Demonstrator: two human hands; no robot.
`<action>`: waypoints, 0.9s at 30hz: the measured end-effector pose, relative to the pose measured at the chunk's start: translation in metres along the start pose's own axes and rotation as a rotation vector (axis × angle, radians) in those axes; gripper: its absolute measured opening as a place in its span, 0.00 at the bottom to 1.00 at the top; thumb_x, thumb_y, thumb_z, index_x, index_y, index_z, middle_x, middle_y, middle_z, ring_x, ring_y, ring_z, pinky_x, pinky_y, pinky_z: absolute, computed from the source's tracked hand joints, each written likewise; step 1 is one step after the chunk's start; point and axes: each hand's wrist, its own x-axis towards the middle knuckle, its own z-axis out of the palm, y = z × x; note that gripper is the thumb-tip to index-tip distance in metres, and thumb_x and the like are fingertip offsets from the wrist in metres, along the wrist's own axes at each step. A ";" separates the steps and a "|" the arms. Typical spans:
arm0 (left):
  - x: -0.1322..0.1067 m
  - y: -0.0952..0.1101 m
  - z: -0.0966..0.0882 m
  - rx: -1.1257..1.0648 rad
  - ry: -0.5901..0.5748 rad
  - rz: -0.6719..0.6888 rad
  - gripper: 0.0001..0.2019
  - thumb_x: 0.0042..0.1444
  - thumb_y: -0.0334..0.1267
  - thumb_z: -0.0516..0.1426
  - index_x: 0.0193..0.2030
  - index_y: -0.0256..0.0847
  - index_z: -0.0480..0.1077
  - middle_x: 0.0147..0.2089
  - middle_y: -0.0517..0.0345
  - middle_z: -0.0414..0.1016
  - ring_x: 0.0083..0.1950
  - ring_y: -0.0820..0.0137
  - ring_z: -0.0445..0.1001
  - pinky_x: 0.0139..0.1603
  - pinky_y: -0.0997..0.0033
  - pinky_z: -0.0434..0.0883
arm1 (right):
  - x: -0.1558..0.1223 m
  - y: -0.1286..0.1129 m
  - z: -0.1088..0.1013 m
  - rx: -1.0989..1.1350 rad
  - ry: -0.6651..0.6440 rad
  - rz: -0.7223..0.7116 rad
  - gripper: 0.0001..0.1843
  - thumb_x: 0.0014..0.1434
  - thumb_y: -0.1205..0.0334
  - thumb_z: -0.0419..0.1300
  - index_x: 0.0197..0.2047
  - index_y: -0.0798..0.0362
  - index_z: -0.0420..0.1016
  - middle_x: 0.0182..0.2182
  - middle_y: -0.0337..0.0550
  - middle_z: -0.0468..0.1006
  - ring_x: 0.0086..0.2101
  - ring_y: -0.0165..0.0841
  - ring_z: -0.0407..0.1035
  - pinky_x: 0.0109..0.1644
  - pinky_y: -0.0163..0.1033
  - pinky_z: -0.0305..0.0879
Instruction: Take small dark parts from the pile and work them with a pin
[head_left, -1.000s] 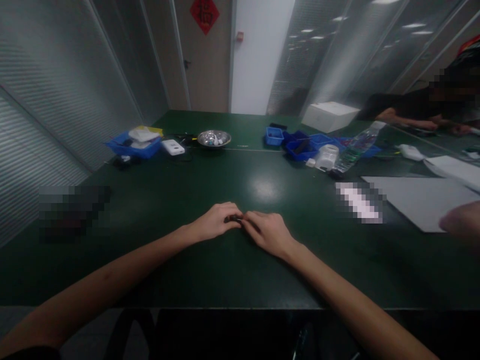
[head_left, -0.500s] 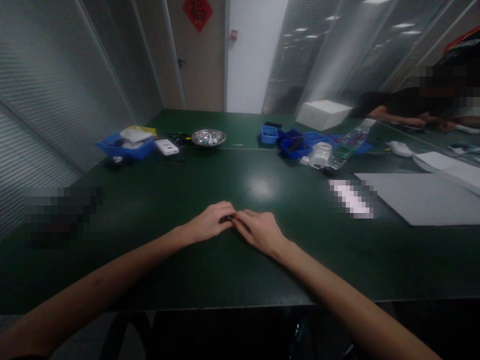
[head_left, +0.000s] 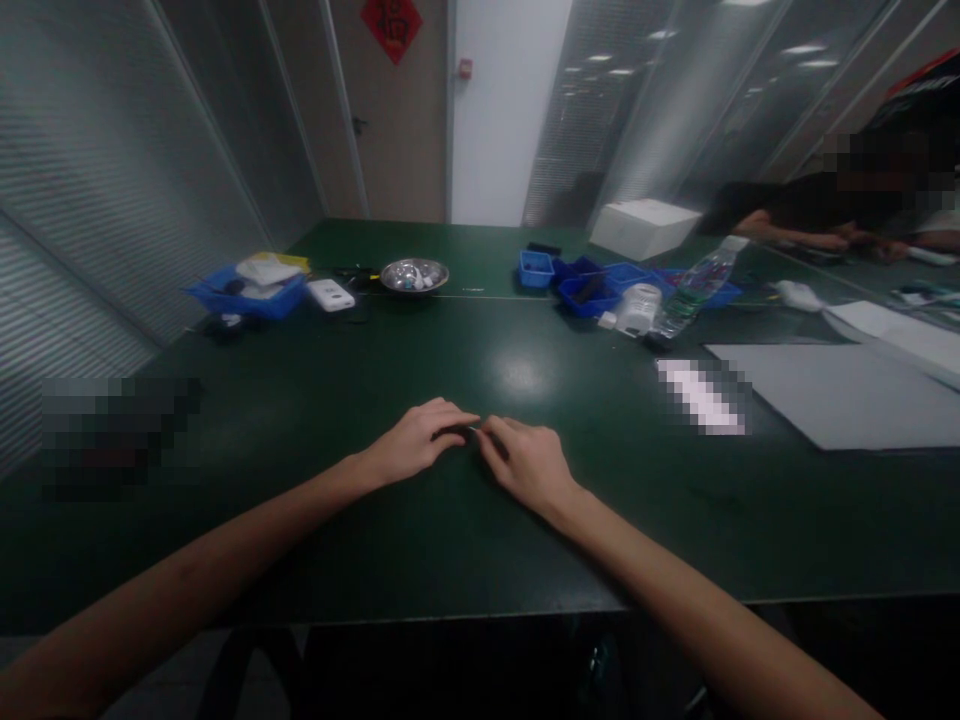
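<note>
Near the middle of the green table (head_left: 360, 560), my two hands almost meet at the fingertips. My right hand (head_left: 529, 462) is closed in a pinch on a small thin light piece (head_left: 473, 429), too small to name. My left hand (head_left: 412, 440) reaches toward it from the other side, its fingers stretched out and its thumb apart from them. The space between its fingers and thumb is dark, and no held thing shows clearly there. Both wrists hang low over the tabletop.
Farther back are a metal bowl (head_left: 415, 277), a blue basket (head_left: 255, 298), a white device (head_left: 331, 294), blue bins (head_left: 589, 297), a white jar (head_left: 639, 309), a plastic bottle (head_left: 697, 288) and a white box (head_left: 645, 228). A grey board (head_left: 840, 395) lies right. Another person's arm (head_left: 795, 235) rests far right.
My left fingers have straightened and opened from their curl around the small dark thing. My right hand has shifted slightly right, widening the gap between the hands.
</note>
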 end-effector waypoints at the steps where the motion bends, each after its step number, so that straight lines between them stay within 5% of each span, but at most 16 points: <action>1: 0.000 0.000 0.000 0.012 -0.004 0.014 0.18 0.69 0.33 0.56 0.64 0.45 0.70 0.56 0.53 0.76 0.56 0.64 0.71 0.58 0.60 0.69 | 0.000 0.000 0.000 -0.006 0.000 0.012 0.15 0.75 0.54 0.49 0.44 0.49 0.74 0.35 0.40 0.81 0.30 0.31 0.72 0.32 0.37 0.51; 7: -0.004 -0.007 -0.007 0.273 -0.056 0.024 0.27 0.68 0.24 0.50 0.71 0.47 0.64 0.62 0.53 0.74 0.53 0.62 0.68 0.52 0.59 0.69 | -0.001 0.002 -0.001 0.014 -0.002 0.021 0.15 0.75 0.53 0.49 0.43 0.49 0.74 0.35 0.39 0.81 0.29 0.31 0.72 0.32 0.36 0.52; 12: -0.011 -0.030 -0.030 0.622 -0.067 -0.072 0.40 0.60 0.18 0.48 0.77 0.49 0.52 0.65 0.50 0.71 0.47 0.61 0.68 0.46 0.62 0.67 | 0.000 0.003 -0.002 0.052 -0.011 0.017 0.16 0.75 0.52 0.48 0.44 0.49 0.74 0.34 0.39 0.80 0.28 0.31 0.71 0.32 0.35 0.53; 16: -0.024 -0.074 -0.067 0.730 0.003 -0.184 0.38 0.60 0.22 0.50 0.77 0.49 0.54 0.63 0.48 0.72 0.47 0.59 0.70 0.46 0.61 0.68 | 0.000 0.003 -0.004 0.085 -0.041 0.020 0.16 0.75 0.52 0.48 0.44 0.49 0.74 0.34 0.39 0.80 0.28 0.29 0.70 0.31 0.34 0.55; 22: -0.063 -0.160 -0.133 0.737 0.251 -0.403 0.21 0.66 0.35 0.50 0.62 0.40 0.74 0.59 0.46 0.76 0.56 0.53 0.73 0.58 0.54 0.69 | 0.001 0.003 -0.006 0.081 -0.036 0.019 0.16 0.75 0.52 0.49 0.44 0.49 0.74 0.35 0.39 0.81 0.29 0.30 0.71 0.32 0.34 0.55; 27: -0.092 -0.193 -0.162 0.722 0.390 -0.577 0.19 0.65 0.42 0.51 0.55 0.41 0.78 0.57 0.45 0.78 0.57 0.51 0.75 0.59 0.52 0.69 | 0.001 0.004 -0.007 0.100 -0.057 0.016 0.16 0.75 0.53 0.49 0.44 0.49 0.74 0.35 0.39 0.81 0.29 0.30 0.71 0.32 0.34 0.56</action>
